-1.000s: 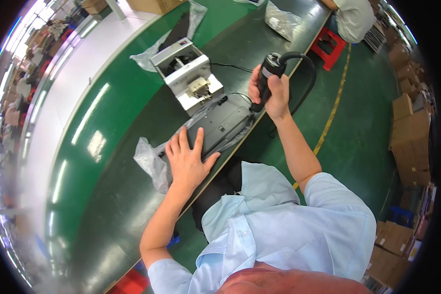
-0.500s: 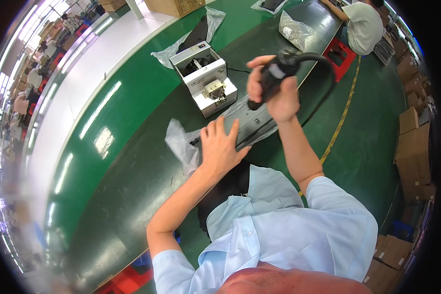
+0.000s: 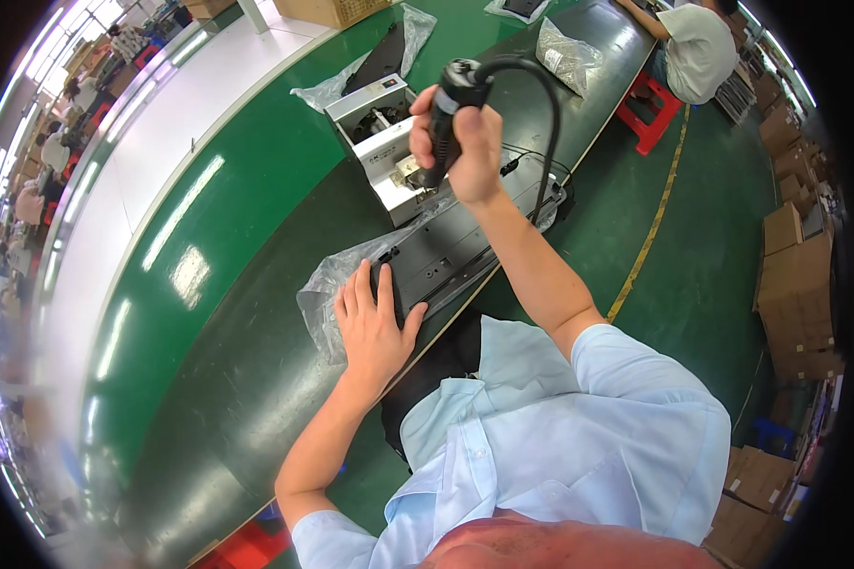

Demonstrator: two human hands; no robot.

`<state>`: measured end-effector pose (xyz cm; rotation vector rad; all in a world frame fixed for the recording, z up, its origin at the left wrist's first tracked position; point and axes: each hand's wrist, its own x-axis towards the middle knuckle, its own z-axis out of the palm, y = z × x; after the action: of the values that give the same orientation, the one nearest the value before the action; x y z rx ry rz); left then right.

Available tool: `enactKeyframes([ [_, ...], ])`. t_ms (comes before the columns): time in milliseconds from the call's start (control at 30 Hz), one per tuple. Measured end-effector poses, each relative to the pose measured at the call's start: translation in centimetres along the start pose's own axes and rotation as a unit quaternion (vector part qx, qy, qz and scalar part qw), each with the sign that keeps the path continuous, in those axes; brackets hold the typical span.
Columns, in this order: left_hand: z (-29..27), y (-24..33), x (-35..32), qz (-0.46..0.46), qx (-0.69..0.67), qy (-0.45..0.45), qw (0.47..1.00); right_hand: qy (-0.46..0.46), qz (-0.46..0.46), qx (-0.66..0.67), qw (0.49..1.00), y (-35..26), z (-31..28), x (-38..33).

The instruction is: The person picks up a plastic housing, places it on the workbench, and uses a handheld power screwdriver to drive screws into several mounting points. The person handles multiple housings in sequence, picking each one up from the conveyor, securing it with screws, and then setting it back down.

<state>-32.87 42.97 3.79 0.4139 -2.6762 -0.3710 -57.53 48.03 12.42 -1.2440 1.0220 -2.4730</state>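
Note:
My right hand (image 3: 470,156) grips a black electric screwdriver (image 3: 449,114), raised above the bench with its tip downward, beside the screw feeder. A thick black cable loops from its top. The tip appears over the front of the white screw feeder (image 3: 380,142), though I cannot tell whether they touch. Below lies a long dark grey panel (image 3: 446,254) with small holes and fittings, on a clear plastic bag (image 3: 324,299). My left hand (image 3: 370,327) lies with fingers spread over the panel's left end.
Behind the feeder is another dark panel (image 3: 378,62) in plastic. A clear bag of small parts (image 3: 569,57) lies farther right on the bench. A co-worker (image 3: 697,52) sits at the far right near a red stool (image 3: 650,112). Cardboard boxes (image 3: 797,294) line the right side.
My right hand has carried the screwdriver left and up, from over the panel toward the screw feeder. My left hand has slid left and nearer, to the panel's end.

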Motion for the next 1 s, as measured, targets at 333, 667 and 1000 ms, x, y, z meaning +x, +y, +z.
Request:
enactKeyframes([
  [333, -0.3, 0.2, -0.1, -0.007, -0.002, -0.010, 1.000, 0.006, 0.068, -0.019, 0.997, 1.6, 0.3, -3.7],
  [667, -0.2, 0.3, -0.1, -0.001, 0.001, 0.001, 1.000, -0.004, 0.066, -0.017, 0.998, 0.7, 0.2, -3.6],
  [1000, -0.1, 0.1, -0.2, -0.004, -0.004, 0.011, 1.000, -0.030, 0.131, -0.005, 0.991, 2.2, 0.0, -4.1],
])
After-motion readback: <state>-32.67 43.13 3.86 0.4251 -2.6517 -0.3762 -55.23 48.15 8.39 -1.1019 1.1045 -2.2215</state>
